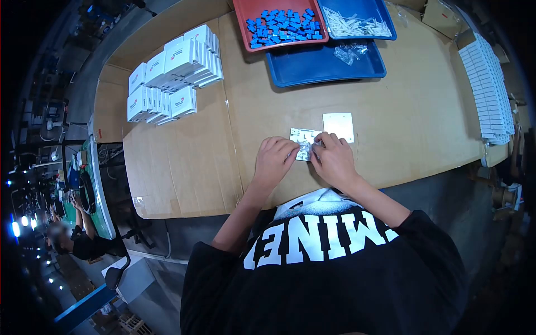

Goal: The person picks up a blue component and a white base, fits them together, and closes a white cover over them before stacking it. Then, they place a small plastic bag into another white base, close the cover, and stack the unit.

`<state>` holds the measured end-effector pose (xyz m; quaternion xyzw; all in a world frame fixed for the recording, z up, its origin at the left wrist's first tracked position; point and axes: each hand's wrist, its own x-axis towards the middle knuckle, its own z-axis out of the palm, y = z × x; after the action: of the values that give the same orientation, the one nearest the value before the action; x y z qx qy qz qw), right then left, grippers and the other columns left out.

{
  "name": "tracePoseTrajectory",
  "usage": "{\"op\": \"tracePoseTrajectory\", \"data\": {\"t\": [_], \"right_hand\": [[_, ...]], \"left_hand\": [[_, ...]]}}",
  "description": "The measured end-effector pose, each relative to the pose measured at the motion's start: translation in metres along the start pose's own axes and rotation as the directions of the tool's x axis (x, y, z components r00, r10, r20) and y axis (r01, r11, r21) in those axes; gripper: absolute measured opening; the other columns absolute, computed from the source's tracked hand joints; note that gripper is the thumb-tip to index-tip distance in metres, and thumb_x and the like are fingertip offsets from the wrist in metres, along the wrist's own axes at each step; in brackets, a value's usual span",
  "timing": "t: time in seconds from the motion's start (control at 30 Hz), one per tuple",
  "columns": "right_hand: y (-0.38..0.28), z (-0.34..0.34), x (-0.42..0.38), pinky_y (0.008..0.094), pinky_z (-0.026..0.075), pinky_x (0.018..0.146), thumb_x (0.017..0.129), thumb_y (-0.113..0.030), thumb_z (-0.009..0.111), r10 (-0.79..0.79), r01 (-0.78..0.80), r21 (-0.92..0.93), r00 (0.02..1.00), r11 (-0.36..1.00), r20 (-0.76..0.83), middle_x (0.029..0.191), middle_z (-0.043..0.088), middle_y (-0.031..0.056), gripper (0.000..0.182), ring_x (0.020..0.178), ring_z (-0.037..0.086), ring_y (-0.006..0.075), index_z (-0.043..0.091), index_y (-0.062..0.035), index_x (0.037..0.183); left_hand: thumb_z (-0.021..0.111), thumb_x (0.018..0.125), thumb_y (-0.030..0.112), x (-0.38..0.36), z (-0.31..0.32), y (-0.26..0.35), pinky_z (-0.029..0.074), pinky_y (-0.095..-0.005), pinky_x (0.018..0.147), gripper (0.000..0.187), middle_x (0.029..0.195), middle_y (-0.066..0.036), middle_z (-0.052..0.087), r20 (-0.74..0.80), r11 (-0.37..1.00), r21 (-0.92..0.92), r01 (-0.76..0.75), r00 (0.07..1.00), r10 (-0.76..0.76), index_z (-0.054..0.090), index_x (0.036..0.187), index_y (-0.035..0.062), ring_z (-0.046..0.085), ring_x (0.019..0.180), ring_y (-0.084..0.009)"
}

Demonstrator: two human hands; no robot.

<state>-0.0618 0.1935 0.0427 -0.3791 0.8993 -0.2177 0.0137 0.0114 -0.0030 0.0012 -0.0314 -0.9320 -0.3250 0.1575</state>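
Note:
On the cardboard-covered table, a small white piece with grey printed detail (pixel 303 134) lies between my hands. My left hand (pixel 274 160) is at its left edge, with thumb and fingers pinched together over something clear and small. From the right, my right hand (pixel 334 159) reaches over the piece's right edge, its fingers curled and closed. What its fingertips hold is too small and hidden to make out. A flat white square plate (pixel 338 124) lies just behind my right hand, apart from the piece.
Stacked white boxes (pixel 181 58) stand at the back left. A red tray (pixel 257 43) holds blue parts, a blue tray (pixel 391 33) white sticks, and a front blue tray (pixel 301 72) clear bags. White boxes (pixel 487 89) line the right edge. Another person (pixel 92 243) works far left.

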Motion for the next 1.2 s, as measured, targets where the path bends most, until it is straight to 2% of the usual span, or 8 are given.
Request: {"op": "tracePoseTrajectory", "data": {"t": [0.3,0.4,0.5,0.57,0.8,0.9,0.97,1.2], "right_hand": [[-0.002,0.002,-0.005,0.0428,0.046,0.084,0.088,-0.018,0.07,-0.067,0.068,-0.068,0.998,0.995,0.017,0.109,0.065,0.0097,0.022,0.102,0.062,0.0258,0.074,0.0005,0.099],[0.003,0.0,0.0,0.0427,0.045,0.086,0.088,-0.015,0.07,0.025,-0.026,0.081,1.0,0.996,0.017,0.108,0.064,0.0103,0.02,0.101,0.062,0.0259,0.073,-0.0012,0.102],[0.002,-0.002,0.0,0.0422,0.045,0.087,0.087,-0.011,0.07,0.022,-0.017,0.144,0.999,0.989,-0.039,0.107,0.064,0.0098,0.016,0.099,0.063,0.026,0.073,-0.003,0.101],[0.003,-0.001,0.001,0.0418,0.044,0.087,0.086,-0.01,0.07,-0.099,0.105,0.151,0.994,0.983,-0.047,0.107,0.064,0.0087,0.017,0.099,0.062,0.0253,0.073,-0.0039,0.102],[-0.005,-0.003,0.004,0.0414,0.044,0.087,0.088,-0.011,0.069,-0.098,0.092,0.12,0.994,0.988,0.042,0.109,0.063,0.0086,0.021,0.099,0.062,0.025,0.073,-0.003,0.108],[-0.007,-0.005,0.008,0.0403,0.044,0.091,0.091,-0.01,0.069,-0.038,0.027,0.097,0.993,0.995,0.116,0.114,0.064,0.0093,0.022,0.101,0.063,0.0258,0.073,-0.0022,0.111],[-0.003,-0.002,0.008,0.0407,0.045,0.091,0.091,-0.01,0.068,-0.082,0.07,0.133,0.993,0.989,0.087,0.115,0.063,0.0101,0.024,0.102,0.063,0.0268,0.073,-0.0016,0.113],[0.009,-0.008,0.009,0.0407,0.046,0.093,0.092,-0.006,0.067,-0.117,0.09,0.207,0.985,0.974,0.125,0.118,0.065,0.0104,0.026,0.105,0.063,0.0285,0.073,-0.0035,0.117]], "left_hand": [[0.076,0.086,0.013,-0.002,-0.003,0.0,0.048,-0.0409,0.092,0.015,0.108,-0.004,0.07,-0.041,0.997,-0.022,-0.069,0.997,0.068,0.073,0.1,0.0089,0.064,0.105,-0.0255],[0.077,0.086,0.01,-0.004,0.004,-0.002,0.049,-0.0407,0.09,0.017,0.108,-0.005,0.07,-0.036,0.997,-0.011,-0.073,0.997,0.073,0.073,0.102,0.0073,0.065,0.103,-0.0263],[0.076,0.086,0.01,-0.013,0.01,0.003,0.049,-0.0406,0.09,0.017,0.108,-0.005,0.07,-0.08,0.999,-0.027,-0.026,0.997,0.024,0.073,0.102,0.0071,0.065,0.103,-0.0266],[0.076,0.086,0.01,-0.015,0.013,0.006,0.048,-0.0411,0.091,0.016,0.109,-0.004,0.07,-0.12,0.999,-0.034,-0.003,0.993,-0.001,0.073,0.102,0.007,0.064,0.104,-0.0265],[0.076,0.086,0.009,-0.012,0.011,0.005,0.046,-0.0413,0.093,0.018,0.111,-0.005,0.069,-0.086,0.999,-0.034,0.04,0.995,-0.043,0.074,0.104,0.008,0.063,0.107,-0.0265],[0.076,0.087,0.009,-0.011,0.012,0.007,0.046,-0.0409,0.098,0.022,0.116,-0.007,0.067,-0.038,0.987,-0.098,0.129,0.99,-0.133,0.074,0.109,0.008,0.062,0.111,-0.0273],[0.075,0.087,0.008,-0.008,0.017,0.016,0.045,-0.0411,0.105,0.029,0.126,-0.01,0.064,-0.106,0.892,-0.327,0.313,0.925,-0.364,0.072,0.116,0.0073,0.06,0.119,-0.0294],[0.074,0.088,0.01,-0.001,0.008,0.01,0.043,-0.0425,0.11,0.043,0.139,-0.012,0.06,-0.071,0.912,-0.255,0.322,0.934,-0.35,0.064,0.13,0.0075,0.055,0.128,-0.033]]}}
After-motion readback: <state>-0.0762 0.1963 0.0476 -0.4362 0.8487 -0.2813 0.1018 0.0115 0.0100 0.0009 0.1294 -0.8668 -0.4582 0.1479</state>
